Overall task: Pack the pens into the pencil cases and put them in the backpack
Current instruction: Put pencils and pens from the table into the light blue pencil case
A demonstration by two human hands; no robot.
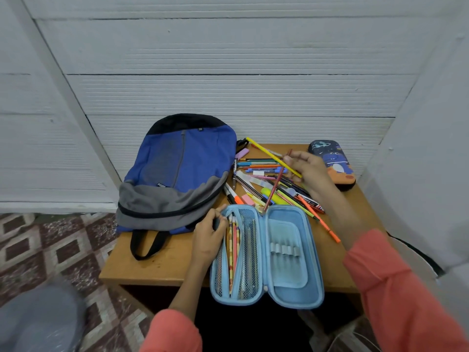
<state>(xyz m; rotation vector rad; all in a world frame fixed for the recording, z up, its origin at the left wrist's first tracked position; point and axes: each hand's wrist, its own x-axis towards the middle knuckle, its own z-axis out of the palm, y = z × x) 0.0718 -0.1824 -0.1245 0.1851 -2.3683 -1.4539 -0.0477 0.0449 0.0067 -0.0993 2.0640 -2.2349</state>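
A light blue pencil case (286, 252) lies open at the table's front edge, with several pencils in its left mesh pocket. My left hand (209, 236) pinches the top of that mesh pocket and holds it open. My right hand (308, 168) hovers over the pile of loose pens (264, 179) and grips a yellow pencil (269, 153) and a dark red pencil (275, 186); the red one's lower tip reaches the open case's top edge. A blue and grey backpack (175, 171) lies zipped shut on the table's left. A second, dark space-print pencil case (335, 161) lies shut at the back right.
The small wooden table (162, 265) stands against a white ribbed wall (228, 85) in a narrow niche. Erasers and highlighters lie mixed among the pens. Patterned floor tiles (63, 245) show at the left, and the backpack's strap hangs near the front edge.
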